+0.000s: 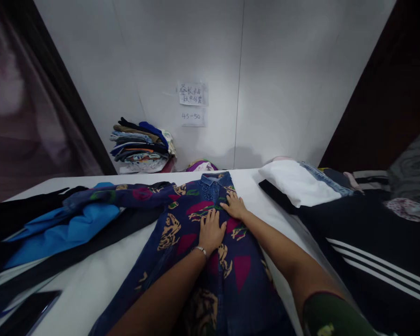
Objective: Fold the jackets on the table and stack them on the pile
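- Lying directly under both palms, the shirt (pixel 187 240) is spreading over the white table (pixel 87 270), its long axis running from the collar (pixel 212 179) near the far edge back toward the person.
- Both hands are touching its upper front: the left hand (pixel 212 229) is resting nearer the person, the right hand (pixel 235 206) slightly farther up and rightward.
- Fingers on both are lying extended and parted, gripping nothing.
- One sleeve (pixel 142 194) is stretching left across a blue cloth (pixel 75 228); the other isn't showing clearly.
- Dark blue fabric is carrying magenta, tan and green patterns.
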A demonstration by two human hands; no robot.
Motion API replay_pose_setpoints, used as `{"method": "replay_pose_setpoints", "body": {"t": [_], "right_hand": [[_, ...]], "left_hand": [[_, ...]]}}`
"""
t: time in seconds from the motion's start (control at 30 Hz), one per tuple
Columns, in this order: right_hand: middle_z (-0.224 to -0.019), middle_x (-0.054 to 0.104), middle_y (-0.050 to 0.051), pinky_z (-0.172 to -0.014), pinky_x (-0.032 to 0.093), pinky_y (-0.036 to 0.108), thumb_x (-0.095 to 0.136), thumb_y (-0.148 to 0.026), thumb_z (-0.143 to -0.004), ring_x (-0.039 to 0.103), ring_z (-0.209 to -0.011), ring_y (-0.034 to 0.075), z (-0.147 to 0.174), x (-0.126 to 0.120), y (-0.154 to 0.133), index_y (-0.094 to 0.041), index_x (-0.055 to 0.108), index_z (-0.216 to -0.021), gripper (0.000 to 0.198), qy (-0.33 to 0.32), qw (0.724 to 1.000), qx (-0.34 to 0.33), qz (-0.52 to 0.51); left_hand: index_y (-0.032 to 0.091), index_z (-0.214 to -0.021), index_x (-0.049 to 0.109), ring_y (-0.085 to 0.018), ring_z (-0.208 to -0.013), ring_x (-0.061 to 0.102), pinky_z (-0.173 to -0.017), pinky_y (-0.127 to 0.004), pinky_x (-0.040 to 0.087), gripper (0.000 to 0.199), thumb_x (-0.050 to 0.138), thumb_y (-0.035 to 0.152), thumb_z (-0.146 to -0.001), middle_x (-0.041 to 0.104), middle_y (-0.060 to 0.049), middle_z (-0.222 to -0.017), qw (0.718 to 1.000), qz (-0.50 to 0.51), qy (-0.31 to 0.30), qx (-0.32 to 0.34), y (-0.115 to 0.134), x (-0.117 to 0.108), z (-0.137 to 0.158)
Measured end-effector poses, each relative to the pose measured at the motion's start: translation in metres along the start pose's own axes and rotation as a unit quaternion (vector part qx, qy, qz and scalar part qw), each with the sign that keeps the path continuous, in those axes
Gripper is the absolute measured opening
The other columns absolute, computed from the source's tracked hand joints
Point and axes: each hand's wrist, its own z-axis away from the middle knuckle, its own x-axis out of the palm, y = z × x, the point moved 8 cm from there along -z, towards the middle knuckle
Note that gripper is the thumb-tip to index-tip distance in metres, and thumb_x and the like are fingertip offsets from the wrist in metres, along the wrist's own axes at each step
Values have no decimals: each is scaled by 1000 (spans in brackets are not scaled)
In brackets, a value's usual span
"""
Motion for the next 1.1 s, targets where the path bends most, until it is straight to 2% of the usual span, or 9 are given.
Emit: {"method": "replay_pose_setpoints", "body": {"t": [0.17,0.33,0.47,0.57,0.7,0.87,1.0,1.1], "right_hand": [[-156,18,14,-115,7,45,30,-61,-92,8,-145,27,111,14,-7,-11,27,-148,75,-34,998,-45,-18],[-156,16,10,-116,7,45,33,-62,-91,7,-145,26,214,16,-12,-16,25,-149,75,-66,995,-50,-54],[-155,18,9,-117,7,46,37,-61,-90,7,-145,26,276,17,-14,-18,30,-147,72,-58,995,-53,-69],[-155,19,10,-116,12,50,42,-59,-89,8,-145,27,310,18,-10,-18,35,-145,69,-14,992,-59,-108],[-155,19,10,-116,20,48,41,-50,-92,15,-144,25,337,17,10,-16,32,-146,65,90,977,-37,-192],[-142,46,12,-110,34,46,46,-42,-89,43,-131,25,346,14,37,-18,40,-142,59,198,948,34,-245],[-133,55,10,-106,39,43,53,-25,-80,50,-123,25,336,3,33,-20,46,-138,59,209,946,13,-248],[-119,62,8,-98,45,37,50,-12,-70,57,-109,22,328,-2,29,-22,55,-129,60,186,944,-8,-273]], "left_hand": [[13,-140,41,-24,-140,28,-113,-46,21,57,29,44,-93,37,-11,-149,1000,-5,-5,2,3,-2,-1],[11,-141,39,-25,-140,27,-113,-47,19,60,30,46,-93,35,-12,-150,1000,5,-22,-3,6,-5,0],[16,-144,33,-23,-143,18,-115,-46,13,60,28,47,-93,25,-9,-155,996,32,-80,-21,2,0,-5],[19,-144,35,-23,-143,20,-114,-46,17,60,33,50,-91,25,-10,-155,990,45,-126,-34,-1,0,-11],[19,-142,38,-29,-143,18,-112,-52,20,61,35,51,-90,17,-13,-157,989,48,-136,-33,11,-15,-1],[22,-138,43,-25,-143,18,-114,-51,16,55,38,49,-91,24,-10,-155,986,71,-124,81,64,-29,58],[20,-136,46,-27,-142,21,-114,-54,15,54,39,50,-91,30,-11,-153,975,91,-122,160,95,-28,108],[18,-135,48,-28,-141,24,-115,-54,11,56,40,51,-91,36,-13,-150,973,95,-126,166,99,-24,123]]}}
